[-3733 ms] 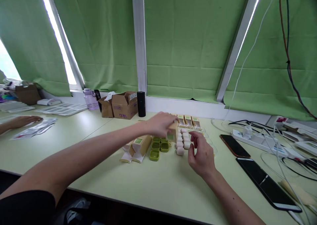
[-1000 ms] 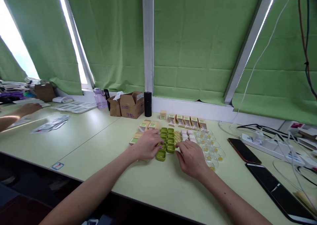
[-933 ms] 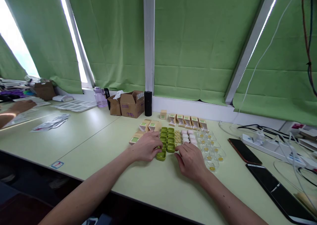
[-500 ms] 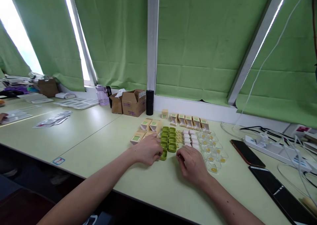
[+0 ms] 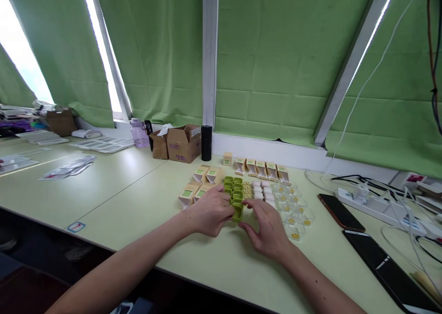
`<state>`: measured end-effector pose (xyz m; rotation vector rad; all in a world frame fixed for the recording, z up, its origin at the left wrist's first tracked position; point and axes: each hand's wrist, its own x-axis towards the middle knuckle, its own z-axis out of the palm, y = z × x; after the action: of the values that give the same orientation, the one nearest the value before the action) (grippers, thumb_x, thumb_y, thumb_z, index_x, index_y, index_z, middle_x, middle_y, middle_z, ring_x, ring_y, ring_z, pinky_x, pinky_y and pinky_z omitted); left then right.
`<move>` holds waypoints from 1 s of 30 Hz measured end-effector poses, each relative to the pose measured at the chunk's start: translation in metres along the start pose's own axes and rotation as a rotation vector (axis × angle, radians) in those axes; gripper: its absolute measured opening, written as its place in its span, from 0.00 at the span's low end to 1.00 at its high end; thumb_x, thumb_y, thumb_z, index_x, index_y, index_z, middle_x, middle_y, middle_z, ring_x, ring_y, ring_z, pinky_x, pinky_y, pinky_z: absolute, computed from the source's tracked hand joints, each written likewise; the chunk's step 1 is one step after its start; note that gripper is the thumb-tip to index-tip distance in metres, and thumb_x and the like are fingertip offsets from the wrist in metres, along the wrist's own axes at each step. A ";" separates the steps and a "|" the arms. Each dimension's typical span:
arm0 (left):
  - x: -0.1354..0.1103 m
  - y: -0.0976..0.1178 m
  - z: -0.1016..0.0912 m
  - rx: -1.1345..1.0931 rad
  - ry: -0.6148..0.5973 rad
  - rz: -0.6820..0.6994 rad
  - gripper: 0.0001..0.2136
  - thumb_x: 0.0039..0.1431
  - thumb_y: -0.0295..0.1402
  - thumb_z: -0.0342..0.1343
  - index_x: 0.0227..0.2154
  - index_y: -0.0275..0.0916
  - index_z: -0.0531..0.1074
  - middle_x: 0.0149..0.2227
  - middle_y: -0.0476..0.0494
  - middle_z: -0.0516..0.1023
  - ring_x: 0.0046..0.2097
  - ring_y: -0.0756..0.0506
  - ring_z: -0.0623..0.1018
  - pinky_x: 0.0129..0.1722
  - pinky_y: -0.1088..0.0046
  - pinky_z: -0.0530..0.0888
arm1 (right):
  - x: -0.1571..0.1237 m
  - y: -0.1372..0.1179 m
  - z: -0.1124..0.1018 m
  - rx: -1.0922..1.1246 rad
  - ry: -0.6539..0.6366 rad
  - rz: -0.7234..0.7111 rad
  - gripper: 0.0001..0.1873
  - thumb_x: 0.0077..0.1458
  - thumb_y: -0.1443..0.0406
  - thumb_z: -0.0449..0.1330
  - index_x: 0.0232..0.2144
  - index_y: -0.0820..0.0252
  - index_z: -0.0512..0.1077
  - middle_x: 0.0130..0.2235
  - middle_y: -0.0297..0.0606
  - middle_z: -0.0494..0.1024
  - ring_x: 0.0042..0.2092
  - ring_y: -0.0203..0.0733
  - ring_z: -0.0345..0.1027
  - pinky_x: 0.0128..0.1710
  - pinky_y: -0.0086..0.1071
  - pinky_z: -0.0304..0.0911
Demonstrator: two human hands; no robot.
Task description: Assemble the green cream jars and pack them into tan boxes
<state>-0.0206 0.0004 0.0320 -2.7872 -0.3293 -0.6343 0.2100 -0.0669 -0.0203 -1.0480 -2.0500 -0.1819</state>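
- Left hand (image 5: 211, 212): fingers bent in, tips at the left wall of the nearest green cup (image 5: 237, 213); whether they pinch it, I cannot tell.
- Right hand (image 5: 267, 227): forefinger and thumb well parted, nothing seen in them, both beside the cup's right side; contact unclear.
- That cup lies at the near end of two rows of green cups (image 5: 238, 187), set between the near and back edges of the counter (image 5: 131, 208). The hands flank it, presumably to keep it steady.
- Goods are grouped by kind, apparently for order and reach: tan boxes (image 5: 261, 169) towards the back edge, pale pink pieces (image 5: 258, 189) and clear cups (image 5: 294, 235) right of the green ones.
- Obscured: some cups behind the left hand, some pale pink pieces behind the right. Tiny yellow pieces (image 5: 246, 189) are too small to identify.
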 end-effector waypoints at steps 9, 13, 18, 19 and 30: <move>0.026 0.005 -0.024 -0.053 0.183 -0.086 0.05 0.66 0.29 0.56 0.38 0.39 0.78 0.29 0.44 0.79 0.37 0.41 0.74 0.42 0.59 0.64 | 0.001 0.010 -0.001 0.192 0.171 0.134 0.20 0.63 0.65 0.61 0.57 0.54 0.67 0.47 0.44 0.80 0.45 0.50 0.76 0.45 0.43 0.74; 0.036 -0.002 -0.023 -0.220 0.399 -0.173 0.08 0.65 0.27 0.55 0.43 0.38 0.77 0.37 0.40 0.83 0.44 0.38 0.75 0.47 0.56 0.71 | 0.001 0.014 -0.002 0.222 0.235 0.170 0.19 0.62 0.65 0.61 0.56 0.54 0.68 0.48 0.43 0.81 0.44 0.49 0.76 0.44 0.43 0.74; 0.030 -0.008 0.004 -0.327 0.508 -0.194 0.14 0.61 0.26 0.56 0.49 0.39 0.75 0.45 0.37 0.83 0.48 0.36 0.75 0.53 0.48 0.74 | 0.002 0.016 -0.003 0.243 0.263 0.185 0.18 0.64 0.65 0.60 0.55 0.53 0.69 0.49 0.44 0.81 0.45 0.49 0.76 0.44 0.44 0.74; 0.027 -0.007 0.010 -0.332 0.495 -0.179 0.16 0.61 0.26 0.56 0.52 0.39 0.74 0.47 0.37 0.83 0.50 0.35 0.75 0.53 0.47 0.74 | 0.002 0.017 -0.003 0.261 0.264 0.185 0.17 0.64 0.65 0.59 0.55 0.53 0.69 0.49 0.44 0.80 0.44 0.48 0.76 0.44 0.43 0.74; 0.019 0.002 0.036 -0.413 0.424 -0.285 0.19 0.66 0.28 0.58 0.59 0.40 0.75 0.46 0.35 0.81 0.51 0.36 0.75 0.51 0.51 0.78 | 0.004 0.013 -0.001 0.524 0.221 0.399 0.15 0.72 0.55 0.57 0.55 0.52 0.66 0.34 0.35 0.81 0.31 0.42 0.73 0.29 0.33 0.67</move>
<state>0.0112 0.0129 0.0087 -2.8896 -0.5624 -1.4817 0.2188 -0.0563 -0.0194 -1.0193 -1.5299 0.4070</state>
